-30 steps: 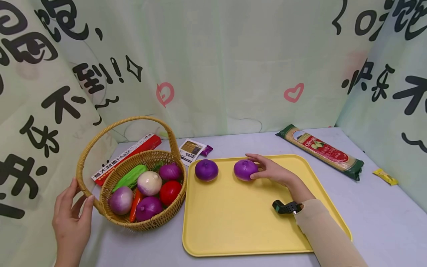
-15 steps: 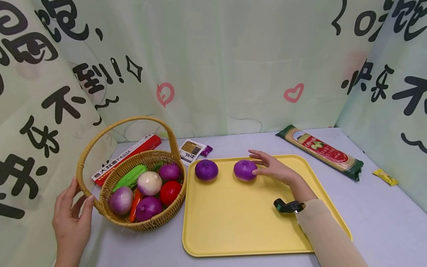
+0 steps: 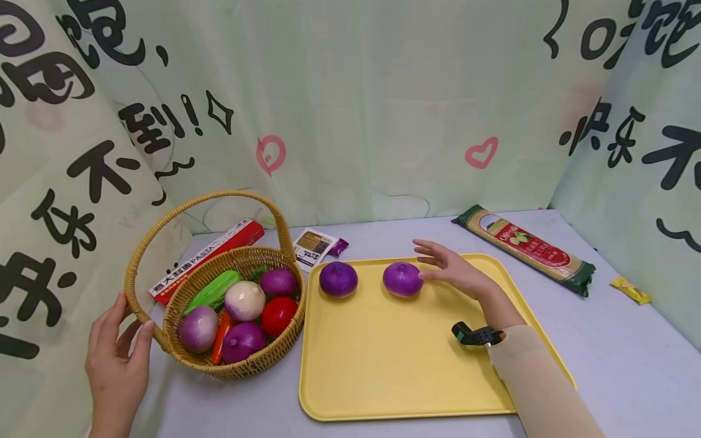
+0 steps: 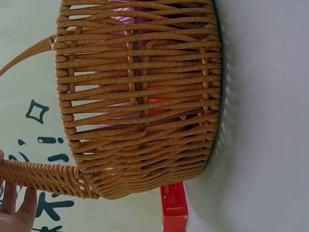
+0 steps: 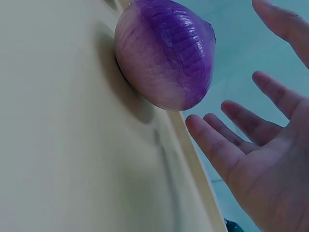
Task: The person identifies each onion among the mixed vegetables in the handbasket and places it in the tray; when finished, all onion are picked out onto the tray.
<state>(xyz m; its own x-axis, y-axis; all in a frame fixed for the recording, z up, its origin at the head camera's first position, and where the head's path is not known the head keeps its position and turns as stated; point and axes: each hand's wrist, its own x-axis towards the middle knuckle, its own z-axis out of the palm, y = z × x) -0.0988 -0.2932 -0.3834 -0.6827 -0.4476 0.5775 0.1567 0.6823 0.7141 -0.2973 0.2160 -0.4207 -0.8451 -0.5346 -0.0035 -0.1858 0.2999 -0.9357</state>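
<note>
My left hand (image 3: 117, 365) grips the base of the handle (image 3: 131, 277) of a wicker basket (image 3: 241, 369) at the left. Inside lie several onions, a white onion (image 3: 244, 300), a tomato (image 3: 280, 317), a carrot-like orange piece (image 3: 223, 336) and a ridged green vegetable (image 3: 212, 292). Two purple onions sit apart on the yellow tray (image 3: 405, 359): a left onion (image 3: 338, 279) and a right onion (image 3: 402, 279). Just right of the latter, my right hand (image 3: 457, 272) hovers with fingers spread, holding nothing. In the right wrist view a gap separates the fingertips (image 5: 195, 123) from the onion (image 5: 166, 55).
A red pasta box (image 3: 205, 261) lies behind the basket. A printed packet (image 3: 314, 248) and a small purple wrapper (image 3: 339, 247) lie behind the tray. To the right are a spaghetti bag (image 3: 526, 246) and a yellow sachet (image 3: 631, 290). Printed curtains (image 3: 378, 121) enclose the table.
My right hand has drawn off the right onion, moving a little up and to the right as its fingers opened. The onion stays put. My left hand keeps its grip on the basket.
</note>
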